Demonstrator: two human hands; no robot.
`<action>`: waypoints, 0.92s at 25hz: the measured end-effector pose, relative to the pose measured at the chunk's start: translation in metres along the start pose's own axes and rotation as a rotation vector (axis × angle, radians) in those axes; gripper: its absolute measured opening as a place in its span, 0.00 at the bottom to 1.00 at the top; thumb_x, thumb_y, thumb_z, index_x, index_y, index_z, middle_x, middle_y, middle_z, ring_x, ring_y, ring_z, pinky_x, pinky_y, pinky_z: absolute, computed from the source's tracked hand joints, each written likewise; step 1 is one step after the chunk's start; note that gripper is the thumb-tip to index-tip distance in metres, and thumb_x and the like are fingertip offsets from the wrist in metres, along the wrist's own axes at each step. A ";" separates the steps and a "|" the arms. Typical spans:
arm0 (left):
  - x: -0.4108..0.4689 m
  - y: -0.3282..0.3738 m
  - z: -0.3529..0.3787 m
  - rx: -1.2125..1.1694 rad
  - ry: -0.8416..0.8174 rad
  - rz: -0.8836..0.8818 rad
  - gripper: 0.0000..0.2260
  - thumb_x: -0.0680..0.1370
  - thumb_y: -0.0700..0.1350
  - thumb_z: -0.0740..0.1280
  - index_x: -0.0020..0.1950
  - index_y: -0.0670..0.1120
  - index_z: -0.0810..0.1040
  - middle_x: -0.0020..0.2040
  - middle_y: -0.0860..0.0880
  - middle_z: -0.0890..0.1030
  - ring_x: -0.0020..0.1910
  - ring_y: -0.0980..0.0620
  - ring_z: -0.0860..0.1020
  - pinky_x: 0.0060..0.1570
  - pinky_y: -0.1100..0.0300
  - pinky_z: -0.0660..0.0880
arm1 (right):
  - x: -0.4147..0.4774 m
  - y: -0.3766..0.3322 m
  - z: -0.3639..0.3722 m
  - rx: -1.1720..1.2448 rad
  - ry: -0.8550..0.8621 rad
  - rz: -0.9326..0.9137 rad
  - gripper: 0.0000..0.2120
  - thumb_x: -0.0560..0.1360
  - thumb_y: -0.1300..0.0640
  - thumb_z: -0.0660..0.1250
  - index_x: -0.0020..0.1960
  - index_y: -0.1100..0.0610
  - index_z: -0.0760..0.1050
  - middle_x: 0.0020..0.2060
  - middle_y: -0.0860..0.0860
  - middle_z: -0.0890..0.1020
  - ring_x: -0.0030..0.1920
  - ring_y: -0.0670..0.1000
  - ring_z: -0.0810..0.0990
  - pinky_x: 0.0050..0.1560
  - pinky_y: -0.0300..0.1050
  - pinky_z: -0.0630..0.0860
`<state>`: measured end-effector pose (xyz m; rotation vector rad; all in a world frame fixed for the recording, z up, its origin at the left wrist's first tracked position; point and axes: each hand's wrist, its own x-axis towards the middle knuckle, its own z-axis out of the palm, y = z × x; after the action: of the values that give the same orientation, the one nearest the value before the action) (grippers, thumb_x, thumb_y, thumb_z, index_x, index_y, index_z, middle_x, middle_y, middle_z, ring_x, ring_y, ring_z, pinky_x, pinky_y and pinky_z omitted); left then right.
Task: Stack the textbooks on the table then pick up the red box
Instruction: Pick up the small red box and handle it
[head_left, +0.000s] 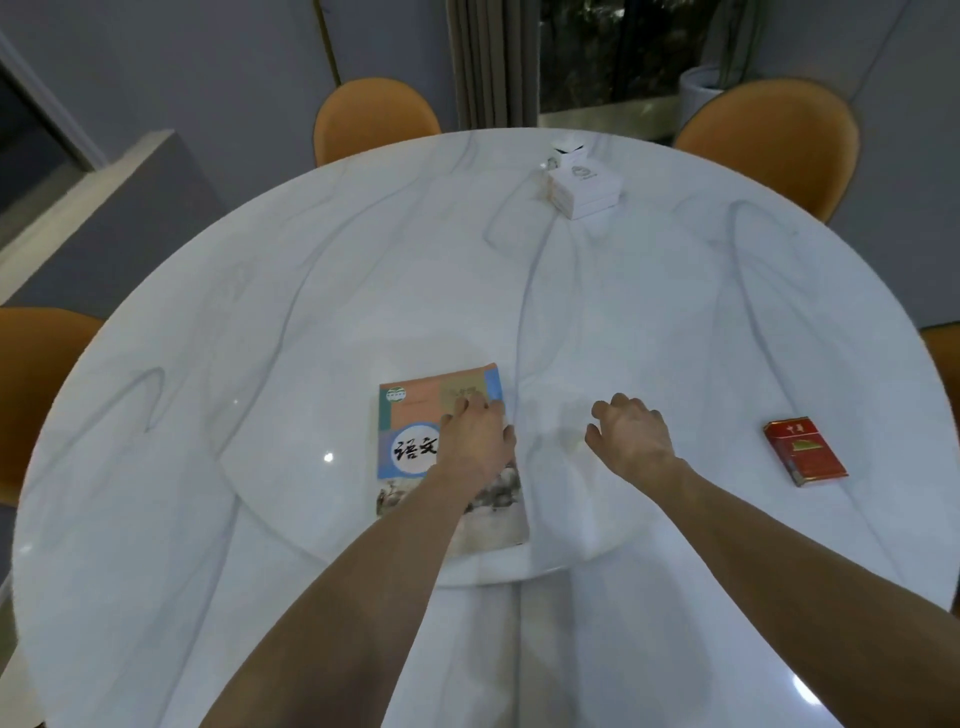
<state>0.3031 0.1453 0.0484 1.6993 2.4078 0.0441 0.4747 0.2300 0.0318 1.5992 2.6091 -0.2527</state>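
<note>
The left hand (475, 434) is lying flat, fingers loosely together, on the textbooks (415, 447) near the front of the round marble table (675, 322) (only the top cover is showing, so I cannot tell how many are lying beneath). The right hand (631, 434) is hovering empty, fingers loosely curled apart, between books and red box (804, 451), which is sitting well to its right. The glossy top is looking slick; a careless grab risks pushing the small box away.
</note>
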 end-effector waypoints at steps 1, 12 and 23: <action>0.003 0.013 0.002 0.002 -0.004 0.018 0.17 0.79 0.50 0.58 0.64 0.42 0.72 0.62 0.41 0.73 0.64 0.41 0.70 0.59 0.46 0.70 | -0.001 0.013 -0.002 -0.011 0.005 0.011 0.18 0.80 0.51 0.53 0.64 0.58 0.71 0.58 0.56 0.76 0.59 0.56 0.74 0.57 0.48 0.70; 0.040 0.165 0.038 0.017 -0.070 0.339 0.17 0.80 0.50 0.56 0.65 0.44 0.71 0.61 0.43 0.75 0.62 0.44 0.71 0.58 0.51 0.69 | -0.028 0.175 -0.004 0.027 0.068 0.257 0.13 0.78 0.57 0.56 0.55 0.62 0.75 0.52 0.58 0.79 0.55 0.59 0.77 0.49 0.49 0.71; 0.060 0.298 0.098 -0.051 -0.142 0.551 0.26 0.76 0.53 0.63 0.71 0.43 0.63 0.66 0.42 0.69 0.65 0.43 0.67 0.63 0.52 0.68 | -0.030 0.263 0.023 0.106 0.006 0.416 0.15 0.78 0.56 0.56 0.62 0.60 0.71 0.55 0.59 0.77 0.56 0.58 0.75 0.54 0.52 0.74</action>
<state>0.5777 0.2943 -0.0154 2.1999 1.7631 0.0594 0.7219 0.3162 -0.0134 2.1258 2.2245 -0.3605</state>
